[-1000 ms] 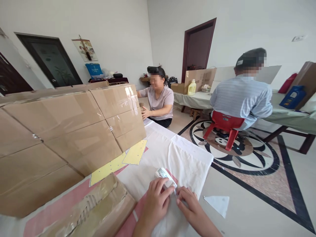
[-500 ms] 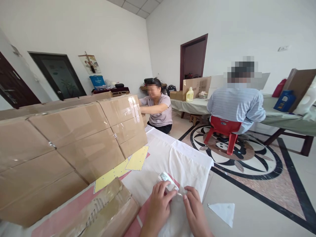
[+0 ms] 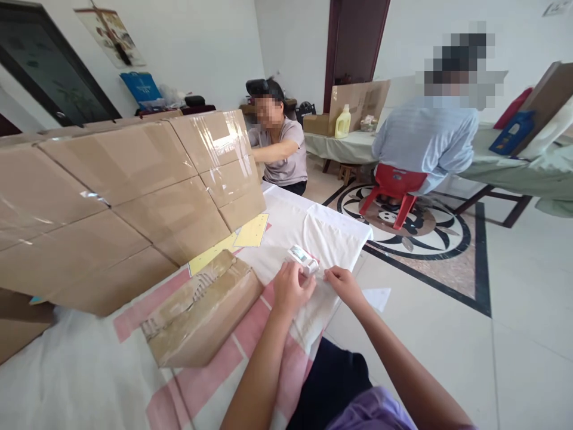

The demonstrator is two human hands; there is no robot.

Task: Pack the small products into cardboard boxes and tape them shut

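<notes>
Over the cloth-covered table, my left hand (image 3: 292, 288) is closed around a small white container (image 3: 299, 254) with a printed greenish label. Its exact kind I cannot make out. Just to its right, my right hand (image 3: 344, 285) is in a pinch, with the fingertips close to the container's right end. Whatever those fingers hold is too small to name. A taped cardboard box (image 3: 201, 310) lies on the table left of my left forearm.
Stacked cardboard boxes (image 3: 147, 191) form a wall along the left. Yellow patterned pieces (image 3: 252, 230) lie at its foot. One person (image 3: 286, 149) is behind the boxes; another (image 3: 423, 134) sits on a red chair (image 3: 396, 182) at a table with bottles. A white triangular piece (image 3: 377, 297) is on the floor.
The view has tilted down and now shows my forearms and lap. My right fingertips were at a thin pale strip by the container's end; now that strip is hard to see.
</notes>
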